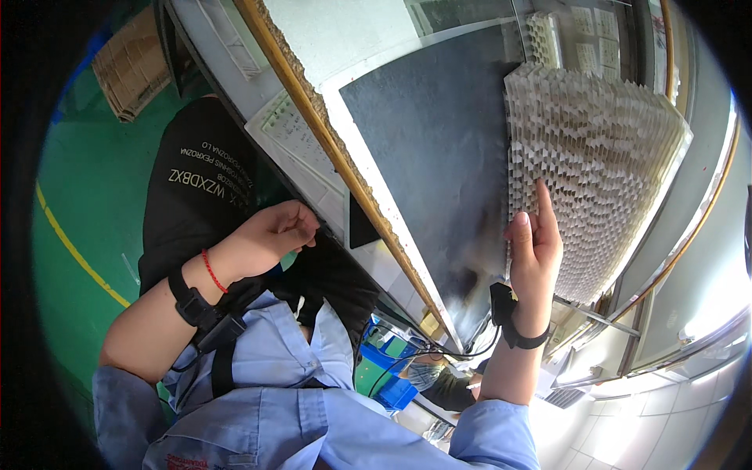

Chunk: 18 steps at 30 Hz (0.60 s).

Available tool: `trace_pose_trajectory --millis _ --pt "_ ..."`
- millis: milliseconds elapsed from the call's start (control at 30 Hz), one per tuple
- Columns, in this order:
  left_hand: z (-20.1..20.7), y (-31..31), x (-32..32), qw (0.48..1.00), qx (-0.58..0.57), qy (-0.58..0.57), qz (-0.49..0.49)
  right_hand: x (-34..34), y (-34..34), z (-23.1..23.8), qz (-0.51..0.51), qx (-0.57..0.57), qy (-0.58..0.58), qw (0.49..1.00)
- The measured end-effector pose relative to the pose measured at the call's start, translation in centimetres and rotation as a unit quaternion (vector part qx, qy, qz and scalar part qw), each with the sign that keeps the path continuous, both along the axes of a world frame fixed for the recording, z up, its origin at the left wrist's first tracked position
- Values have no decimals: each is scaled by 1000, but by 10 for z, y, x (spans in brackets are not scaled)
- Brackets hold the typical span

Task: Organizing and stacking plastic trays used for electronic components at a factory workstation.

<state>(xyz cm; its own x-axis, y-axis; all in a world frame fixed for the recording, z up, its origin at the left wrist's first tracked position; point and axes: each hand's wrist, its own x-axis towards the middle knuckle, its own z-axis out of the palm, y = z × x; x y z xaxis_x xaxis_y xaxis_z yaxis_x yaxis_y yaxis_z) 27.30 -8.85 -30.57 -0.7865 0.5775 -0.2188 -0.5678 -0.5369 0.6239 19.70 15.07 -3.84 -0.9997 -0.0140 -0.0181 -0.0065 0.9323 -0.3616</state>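
My right hand (536, 247) is raised at the large stack (587, 172) of thin whitish pieces with jagged edges. Its index finger is stretched out over the stack's near side; whether it touches cannot be told. The thumb stands apart from that finger, and nothing shows in the hand. My left hand (282, 231) hangs over my lap, close to the bench edge. Its fingers are curled in toward the thumb, with no object visible in them. Between the hands lies a dark panel (439, 133) with a white border.
A worn wooden edge strip (313, 117) runs diagonally along the panel. Below it, a shelf holds a pale tray (294, 129) with small green parts. A cardboard box (131, 63) sits on the green floor at left. Cables (446, 352), blue bins (395, 392) and another person are at the bottom.
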Motion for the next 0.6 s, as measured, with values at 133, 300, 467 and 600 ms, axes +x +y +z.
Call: trace_pose_trajectory --millis 133,300,467,600 --pt "3 -2 -1 1000 -2 2 -8 -3 -2 1 4 18 -3 1000" --pt "0 0 1 1000 1 4 -3 -4 -1 1 6 14 0 1000" --pt "-1 -1 1 1000 -1 11 -2 -3 -1 3 2 -24 11 1000" --pt "3 -2 -1 1000 -7 4 -10 -5 0 5 -5 -5 -6 1000"
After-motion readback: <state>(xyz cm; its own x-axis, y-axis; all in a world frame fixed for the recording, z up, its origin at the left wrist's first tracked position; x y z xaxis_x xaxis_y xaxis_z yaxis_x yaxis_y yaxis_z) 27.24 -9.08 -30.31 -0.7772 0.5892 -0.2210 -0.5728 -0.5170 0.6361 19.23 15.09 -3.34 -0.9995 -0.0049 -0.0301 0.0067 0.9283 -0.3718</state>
